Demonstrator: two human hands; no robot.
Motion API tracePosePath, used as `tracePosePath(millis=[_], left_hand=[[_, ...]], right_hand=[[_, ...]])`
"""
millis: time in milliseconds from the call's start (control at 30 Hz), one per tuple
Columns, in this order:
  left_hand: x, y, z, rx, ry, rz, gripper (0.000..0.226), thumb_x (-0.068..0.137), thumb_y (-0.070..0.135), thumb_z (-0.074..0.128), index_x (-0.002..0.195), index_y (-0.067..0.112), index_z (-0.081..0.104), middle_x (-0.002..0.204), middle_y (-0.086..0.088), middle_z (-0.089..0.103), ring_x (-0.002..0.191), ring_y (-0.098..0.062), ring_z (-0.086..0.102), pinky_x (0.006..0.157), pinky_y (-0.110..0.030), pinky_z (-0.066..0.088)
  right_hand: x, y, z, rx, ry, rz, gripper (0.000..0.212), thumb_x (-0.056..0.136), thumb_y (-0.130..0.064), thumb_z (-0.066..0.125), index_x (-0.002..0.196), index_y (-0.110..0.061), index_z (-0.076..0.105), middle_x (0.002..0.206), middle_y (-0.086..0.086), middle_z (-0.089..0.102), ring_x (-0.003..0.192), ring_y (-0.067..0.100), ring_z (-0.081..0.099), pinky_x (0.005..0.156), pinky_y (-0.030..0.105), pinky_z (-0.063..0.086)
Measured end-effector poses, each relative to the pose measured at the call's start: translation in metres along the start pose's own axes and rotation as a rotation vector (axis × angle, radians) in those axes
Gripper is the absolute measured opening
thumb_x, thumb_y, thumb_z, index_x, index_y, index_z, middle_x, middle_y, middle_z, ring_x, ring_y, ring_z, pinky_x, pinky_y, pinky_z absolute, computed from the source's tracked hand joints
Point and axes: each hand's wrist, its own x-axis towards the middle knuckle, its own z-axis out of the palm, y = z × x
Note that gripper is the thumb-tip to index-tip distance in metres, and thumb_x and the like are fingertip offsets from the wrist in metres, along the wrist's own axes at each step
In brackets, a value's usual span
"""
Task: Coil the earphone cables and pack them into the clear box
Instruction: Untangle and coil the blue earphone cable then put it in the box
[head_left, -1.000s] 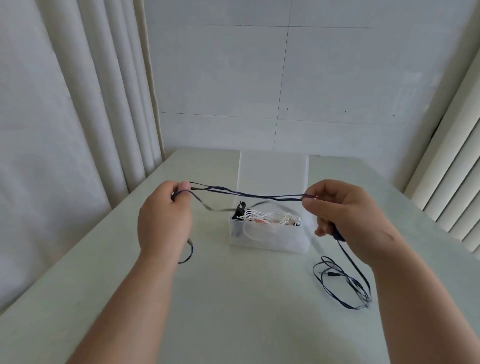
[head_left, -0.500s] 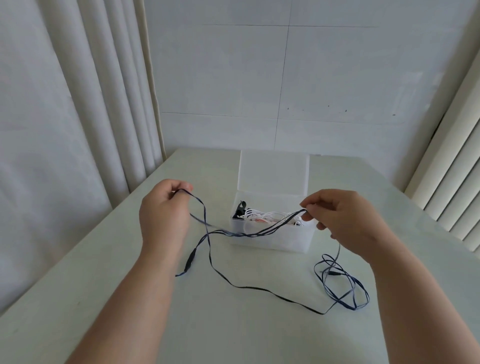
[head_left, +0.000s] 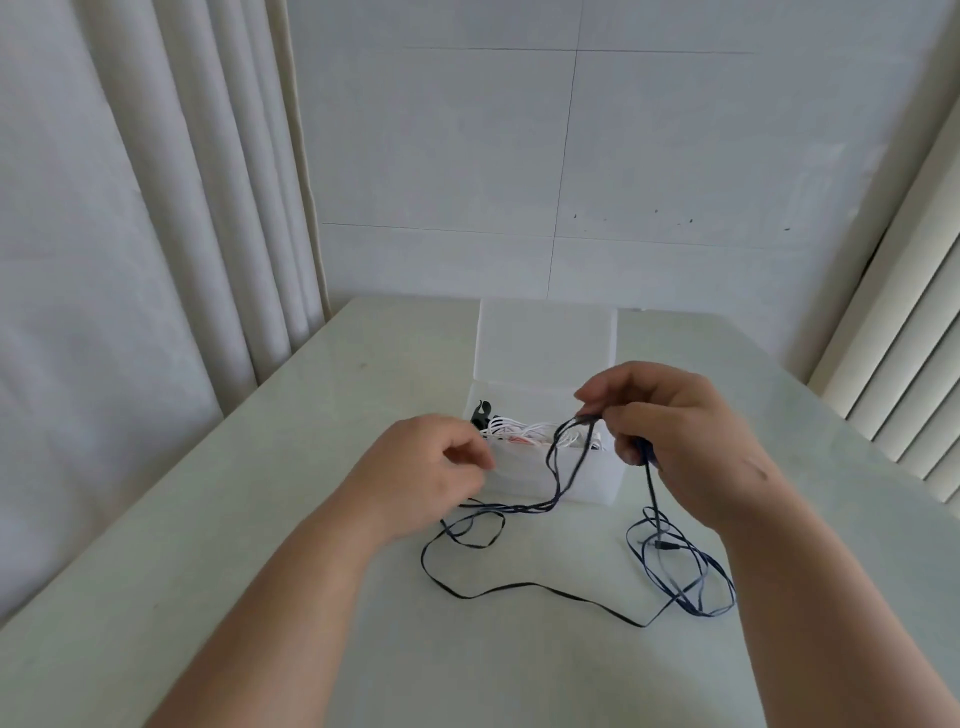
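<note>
A dark blue earphone cable (head_left: 524, 587) trails loosely over the pale table (head_left: 260, 519). My right hand (head_left: 675, 441) pinches a doubled bunch of it between thumb and fingertips above the clear box (head_left: 587, 483), and another strand drops from its curled lower fingers to a tangle (head_left: 685, 571) on the right. From the pinch the strands sag to the tabletop and run left under my left hand (head_left: 431, 473). That hand hovers in front of the box with loosely curled fingers, and no cable shows between them. Inside the box lie white cables (head_left: 524, 431) and a black piece (head_left: 480, 413).
The box's lid (head_left: 545, 343) stands open and upright behind it. Curtains hang along the left, a white wall rises behind the table, and slatted blinds stand at the right. The table's left edge runs diagonally near my left forearm.
My left hand has moved right and down toward the box, and the cable it pinched now lies slack on the table. My right hand still pinches the bunch, now slightly higher.
</note>
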Motion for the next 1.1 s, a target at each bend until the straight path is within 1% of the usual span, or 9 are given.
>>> tracePosePath(millis=[67, 167, 267, 467, 567, 667, 767, 933, 1100], left_hand=[[0.000, -0.004, 0.007, 0.038, -0.040, 0.024, 0.025, 0.080, 0.017, 0.061, 0.091, 0.038, 0.070, 0.086, 0.021, 0.068, 0.077, 0.007, 0.060, 0.070, -0.010, 0.043], [0.002, -0.015, 0.015, 0.272, -0.120, -0.009, 0.039, 0.089, 0.009, 0.049, 0.111, 0.036, 0.067, 0.103, 0.022, 0.067, 0.096, 0.001, 0.061, 0.086, -0.022, 0.048], [0.004, -0.024, 0.015, 0.410, -0.246, -0.062, 0.037, 0.092, 0.018, 0.055, 0.120, 0.040, 0.061, 0.111, 0.017, 0.062, 0.101, -0.008, 0.057, 0.087, -0.026, 0.045], [0.004, -0.027, 0.013, 0.602, -0.208, -0.077, 0.010, 0.088, 0.025, 0.062, 0.084, 0.033, 0.057, 0.086, 0.013, 0.059, 0.086, -0.014, 0.055, 0.062, -0.024, 0.036], [0.002, -0.029, 0.010, 0.661, -0.178, -0.092, 0.014, 0.093, 0.020, 0.052, 0.085, 0.031, 0.047, 0.099, 0.003, 0.061, 0.090, -0.021, 0.054, 0.068, -0.029, 0.036], [0.003, -0.034, 0.000, 0.528, 0.004, -0.164, 0.017, 0.091, 0.010, 0.043, 0.087, 0.026, 0.041, 0.085, 0.007, 0.056, 0.076, -0.018, 0.051, 0.058, -0.030, 0.033], [0.006, -0.035, -0.008, 0.418, 0.206, -0.209, 0.019, 0.090, 0.010, 0.041, 0.086, 0.028, 0.043, 0.075, 0.010, 0.054, 0.068, -0.013, 0.051, 0.054, -0.030, 0.036], [0.009, -0.031, -0.014, 0.267, 0.462, -0.204, 0.015, 0.094, 0.023, 0.049, 0.085, 0.027, 0.060, 0.072, 0.016, 0.057, 0.070, -0.013, 0.055, 0.056, -0.029, 0.037], [0.007, -0.031, -0.015, 0.365, 0.406, -0.265, 0.023, 0.097, 0.027, 0.047, 0.087, 0.018, 0.065, 0.075, 0.005, 0.061, 0.075, -0.024, 0.056, 0.061, -0.033, 0.043]], right_hand=[[0.000, 0.000, 0.000, 0.055, -0.002, -0.026, 0.036, 0.087, 0.015, 0.050, 0.083, -0.013, 0.072, 0.075, 0.006, 0.074, 0.063, 0.027, 0.041, 0.043, 0.019, 0.035], [-0.001, 0.001, -0.003, -0.058, 0.052, -0.023, 0.030, 0.090, 0.008, 0.053, 0.087, -0.017, 0.070, 0.079, 0.003, 0.077, 0.051, 0.023, 0.046, 0.040, 0.019, 0.036], [0.000, 0.002, -0.007, -0.313, 0.104, 0.019, 0.028, 0.088, -0.002, 0.054, 0.088, -0.027, 0.067, 0.079, -0.011, 0.077, 0.042, 0.009, 0.051, 0.040, 0.018, 0.039], [-0.001, 0.003, -0.007, -0.483, 0.187, 0.035, 0.030, 0.076, -0.005, 0.051, 0.080, -0.029, 0.068, 0.069, -0.023, 0.070, 0.042, -0.001, 0.050, 0.040, 0.014, 0.036], [-0.001, 0.002, -0.011, -0.596, 0.356, 0.036, 0.023, 0.073, -0.011, 0.051, 0.076, -0.029, 0.065, 0.062, -0.012, 0.060, 0.041, 0.007, 0.050, 0.045, 0.023, 0.033], [-0.002, 0.002, -0.021, -0.673, 0.563, -0.003, 0.015, 0.075, -0.017, 0.052, 0.075, -0.026, 0.064, 0.074, -0.009, 0.062, 0.058, 0.012, 0.055, 0.050, 0.024, 0.035], [0.000, 0.003, -0.030, -0.664, 0.698, 0.013, 0.012, 0.077, -0.020, 0.055, 0.080, -0.026, 0.065, 0.073, -0.018, 0.063, 0.066, 0.001, 0.053, 0.052, 0.020, 0.033], [0.003, 0.005, -0.036, -0.508, 0.674, 0.046, 0.009, 0.080, -0.034, 0.063, 0.081, -0.025, 0.065, 0.067, -0.010, 0.069, 0.053, 0.009, 0.060, 0.050, 0.025, 0.040], [0.002, 0.000, -0.034, -0.078, 0.487, 0.131, 0.008, 0.082, -0.018, 0.069, 0.075, -0.017, 0.072, 0.068, -0.002, 0.074, 0.036, 0.005, 0.043, 0.034, 0.020, 0.031]])
